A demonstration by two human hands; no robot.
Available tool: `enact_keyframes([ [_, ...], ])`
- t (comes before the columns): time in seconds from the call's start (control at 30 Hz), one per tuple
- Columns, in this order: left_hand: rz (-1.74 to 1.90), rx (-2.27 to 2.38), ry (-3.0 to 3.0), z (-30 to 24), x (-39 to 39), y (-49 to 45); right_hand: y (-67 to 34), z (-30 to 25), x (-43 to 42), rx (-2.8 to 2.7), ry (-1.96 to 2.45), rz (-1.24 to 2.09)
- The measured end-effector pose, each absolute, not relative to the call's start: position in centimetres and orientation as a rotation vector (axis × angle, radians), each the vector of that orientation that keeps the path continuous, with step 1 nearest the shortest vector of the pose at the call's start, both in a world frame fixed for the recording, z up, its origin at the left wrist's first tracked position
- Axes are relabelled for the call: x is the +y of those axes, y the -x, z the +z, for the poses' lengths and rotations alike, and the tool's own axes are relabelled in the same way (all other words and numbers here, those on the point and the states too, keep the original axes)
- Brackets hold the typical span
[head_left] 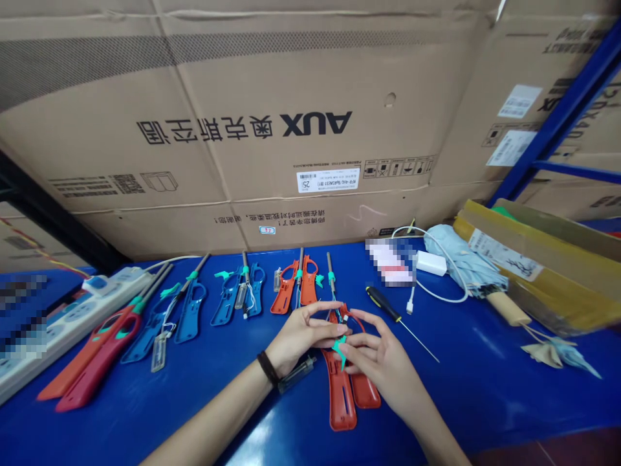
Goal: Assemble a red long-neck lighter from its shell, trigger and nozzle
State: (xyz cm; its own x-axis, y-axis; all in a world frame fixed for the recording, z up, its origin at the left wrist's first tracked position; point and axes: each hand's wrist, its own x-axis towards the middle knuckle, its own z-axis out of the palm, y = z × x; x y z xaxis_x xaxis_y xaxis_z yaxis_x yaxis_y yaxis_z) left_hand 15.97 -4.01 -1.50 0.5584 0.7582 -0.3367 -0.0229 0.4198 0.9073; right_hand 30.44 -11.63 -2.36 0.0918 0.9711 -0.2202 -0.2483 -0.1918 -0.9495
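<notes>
Over the red lighter casing halves point(343, 404), my two hands meet. My right hand point(381, 356) pinches a small green plastic trigger point(342, 353) between thumb and fingers. My left hand point(308, 333) is closed beside it, thumb and fingers together near a small white part point(345, 318); what exactly it grips is hidden. Thin wires run from behind the fingers up to a metal lighter tube point(330, 268) with a green collar. By my left wrist lies a clear fuel tank point(297, 374).
Opened blue lighter casings point(191, 314) and an opened orange lighter point(284, 291) lie to the left, near assembled red lighters point(99, 369) and a power strip point(72, 317). A screwdriver point(388, 307), charger point(431, 263), folded umbrella point(460, 259) and cardboard box point(543, 272) lie right.
</notes>
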Motion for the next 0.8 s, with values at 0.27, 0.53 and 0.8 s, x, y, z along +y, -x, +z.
enact_keyframes([
  [0.27, 0.550, 0.876, -1.001, -1.13, -4.13, -16.02, -30.43, -2.34, -11.31, -0.829, 1.267, 1.318],
  [0.53, 0.591, 0.917, -1.054, -1.04, -4.21, -16.21, -30.29, -2.60, -11.40, -0.875, 1.308, 1.223],
  [0.8, 0.704, 0.938, -1.043, -1.49, -4.67, -16.91, -30.07, -2.22, -11.43, -0.832, 1.342, 1.163],
])
